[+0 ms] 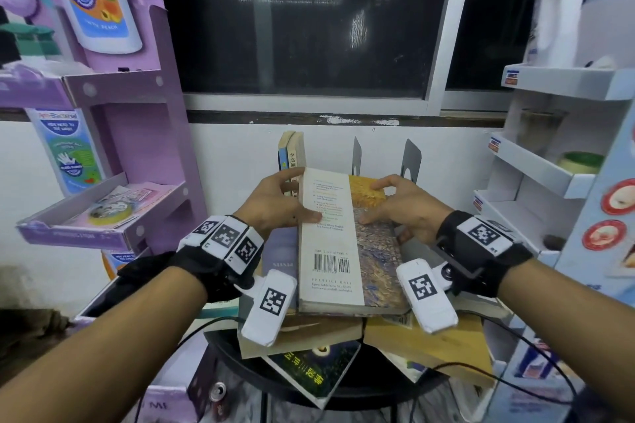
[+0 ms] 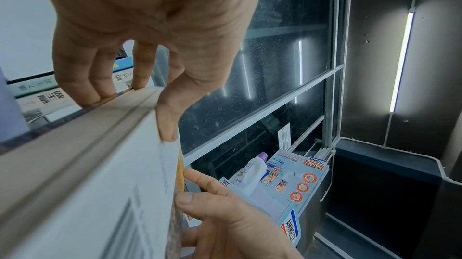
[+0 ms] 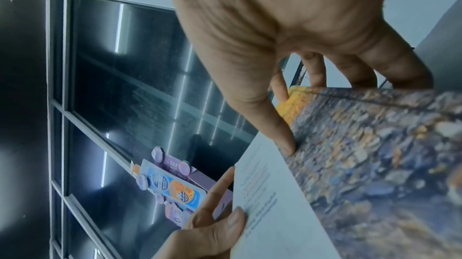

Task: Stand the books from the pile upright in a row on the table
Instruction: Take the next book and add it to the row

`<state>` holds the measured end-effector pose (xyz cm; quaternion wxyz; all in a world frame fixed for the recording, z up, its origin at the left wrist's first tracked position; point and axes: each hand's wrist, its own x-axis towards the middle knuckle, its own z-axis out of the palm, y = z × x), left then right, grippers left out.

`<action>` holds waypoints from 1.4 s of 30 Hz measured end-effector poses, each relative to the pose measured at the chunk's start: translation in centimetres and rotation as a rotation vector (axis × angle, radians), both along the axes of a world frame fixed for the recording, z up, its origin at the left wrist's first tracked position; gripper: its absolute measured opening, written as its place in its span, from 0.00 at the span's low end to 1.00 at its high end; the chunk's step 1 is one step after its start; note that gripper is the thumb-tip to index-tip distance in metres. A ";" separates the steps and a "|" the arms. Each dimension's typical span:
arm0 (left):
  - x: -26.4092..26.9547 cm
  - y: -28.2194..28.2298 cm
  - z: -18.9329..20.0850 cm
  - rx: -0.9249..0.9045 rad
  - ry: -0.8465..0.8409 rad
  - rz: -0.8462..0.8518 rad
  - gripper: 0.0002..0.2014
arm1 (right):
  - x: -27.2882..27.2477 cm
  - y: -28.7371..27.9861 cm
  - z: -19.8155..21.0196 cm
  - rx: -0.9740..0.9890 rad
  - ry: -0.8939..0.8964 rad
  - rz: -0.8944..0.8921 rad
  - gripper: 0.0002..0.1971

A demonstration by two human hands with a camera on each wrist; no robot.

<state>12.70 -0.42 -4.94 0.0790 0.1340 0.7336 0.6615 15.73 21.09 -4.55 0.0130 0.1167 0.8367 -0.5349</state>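
Behind the pile on the counter (image 1: 343, 388), both hands, left (image 1: 275, 203) and right (image 1: 405, 206), clamp the book (image 1: 347, 244), lengthwise toward the bookends (image 1: 410, 161).

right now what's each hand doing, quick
Left hand: grips the left edge of the top book, thumb on the cover, fingers under.
Right hand: grips the same book's right edge.

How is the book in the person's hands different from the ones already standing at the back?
The held book lies flat atop the pile, back cover up; the standing books are upright, spines outward. The left hand and right hand grip the held book; nothing touches the standing books. All are paperbacks.
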 end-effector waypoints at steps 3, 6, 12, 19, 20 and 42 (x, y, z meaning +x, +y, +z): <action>0.4 0.1 0.7 -0.001 0.033 0.011 0.40 | 0.2 0.0 0.2 -0.069 0.000 -0.018 0.43; 0.7 0.5 1.1 0.009 0.029 0.062 0.40 | 0.4 -0.2 0.3 -0.137 0.005 -0.038 0.54; 0.9 0.5 1.6 0.116 -0.042 0.067 0.38 | 1.7 -0.1 0.5 -0.252 0.033 0.051 0.16; 0.5 -0.2 1.7 0.161 -0.096 0.039 0.30 | 1.9 -0.7 0.3 -0.357 0.228 -0.027 0.40; 0.5 -0.2 1.8 0.170 -0.098 0.031 0.29 | 1.9 -0.8 0.3 -0.373 0.256 -0.030 0.42; 1.1 1.2 0.5 0.135 -0.025 -0.062 0.10 | 2.0 -2.5 4.2 -0.231 0.736 -0.194 0.42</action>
